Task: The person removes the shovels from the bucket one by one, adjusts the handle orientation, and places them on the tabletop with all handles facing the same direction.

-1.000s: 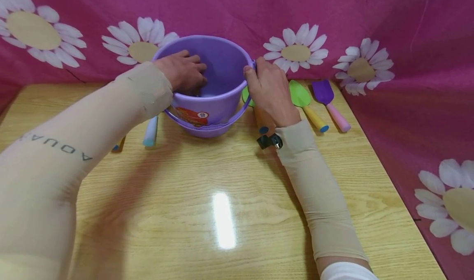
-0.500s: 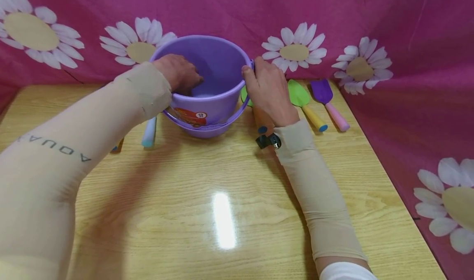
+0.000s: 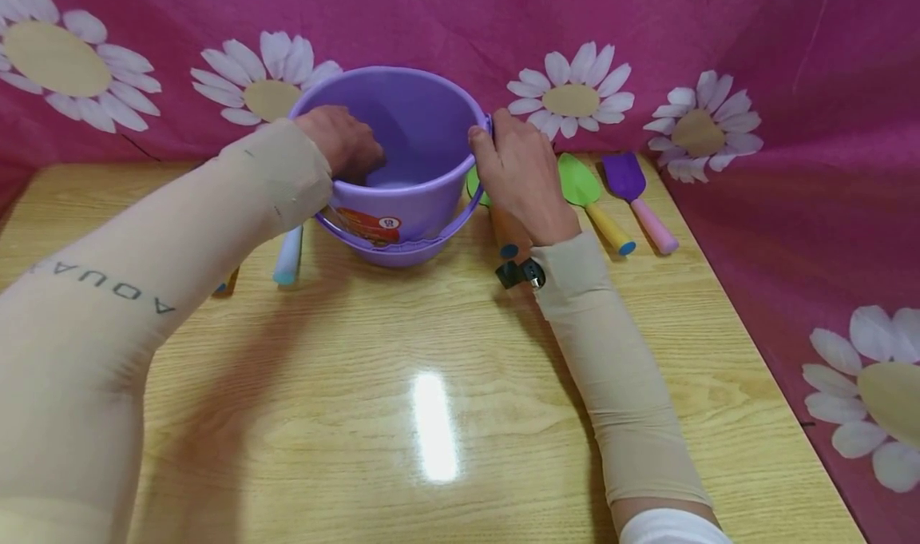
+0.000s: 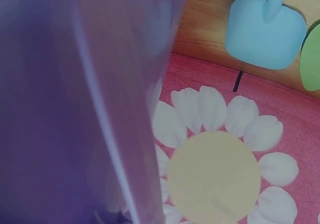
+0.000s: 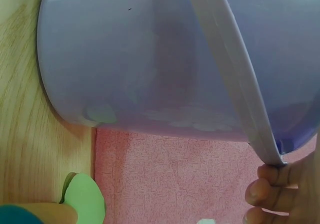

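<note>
A purple bucket (image 3: 431, 204) stands upright on the wooden table near the back, with a red label on its front. Its handle (image 3: 470, 211) hangs down across the front. Reaching over the near left rim, my left hand (image 3: 338, 140) is inside the bucket. Its fingertips are hidden, and I cannot tell whether they hold anything. My right hand (image 3: 523, 168) grips the rim on the right, thumb over the edge and fingers outside. In the right wrist view, curled fingers (image 5: 275, 191) sit beside the spot where the handle joins the rim.
Right of the bucket lie a yellow-handled green trowel (image 3: 579, 180) and a purple shovel (image 3: 625, 175) with a pink handle. An orange handle (image 3: 505, 228) shows under my right hand. Left lies a light-blue shovel (image 4: 265, 31). A pink flowered cloth (image 3: 431, 17) rises behind the table.
My left hand's fingers, spread a second ago, have drawn together and moved slightly left and lower inside the bucket. The right hand keeps its hold on the rim.
</note>
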{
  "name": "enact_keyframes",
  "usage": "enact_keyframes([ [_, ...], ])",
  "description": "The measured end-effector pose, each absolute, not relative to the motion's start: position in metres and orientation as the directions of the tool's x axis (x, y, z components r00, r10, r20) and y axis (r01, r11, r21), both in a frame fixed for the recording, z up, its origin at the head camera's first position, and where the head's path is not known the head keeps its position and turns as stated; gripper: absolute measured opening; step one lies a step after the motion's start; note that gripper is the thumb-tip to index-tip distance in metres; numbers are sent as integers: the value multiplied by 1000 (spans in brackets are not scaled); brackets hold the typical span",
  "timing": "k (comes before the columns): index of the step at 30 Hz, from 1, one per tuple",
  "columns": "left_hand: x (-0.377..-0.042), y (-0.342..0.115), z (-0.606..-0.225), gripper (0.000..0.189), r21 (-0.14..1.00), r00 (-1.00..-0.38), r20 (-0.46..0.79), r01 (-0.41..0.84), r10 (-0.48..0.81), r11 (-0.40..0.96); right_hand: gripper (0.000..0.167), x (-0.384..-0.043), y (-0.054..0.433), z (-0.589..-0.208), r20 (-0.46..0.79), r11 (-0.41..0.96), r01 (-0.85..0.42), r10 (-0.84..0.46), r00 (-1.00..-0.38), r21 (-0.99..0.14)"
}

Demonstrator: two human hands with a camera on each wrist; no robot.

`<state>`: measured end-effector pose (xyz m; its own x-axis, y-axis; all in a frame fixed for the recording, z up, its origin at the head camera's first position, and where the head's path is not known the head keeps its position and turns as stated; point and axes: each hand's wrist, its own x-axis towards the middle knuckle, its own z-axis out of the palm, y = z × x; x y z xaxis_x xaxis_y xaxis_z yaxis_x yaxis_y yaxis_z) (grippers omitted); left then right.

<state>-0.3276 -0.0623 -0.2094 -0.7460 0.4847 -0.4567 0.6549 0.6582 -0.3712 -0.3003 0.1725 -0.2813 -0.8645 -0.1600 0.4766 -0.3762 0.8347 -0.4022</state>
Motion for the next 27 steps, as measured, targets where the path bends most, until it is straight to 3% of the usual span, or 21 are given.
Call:
enact_keyframes([
  [12, -329, -62, -210, 7, -344, -732, -471, 666, 492, 662, 40, -300, 173, -282, 472, 834, -375, -161, -867, -404],
  [27, -326, -61, -201, 20, -345, -755, -459, 638, 468, 689, 40, -300, 176, -281, 479, 830, -383, -164, -862, -405],
])
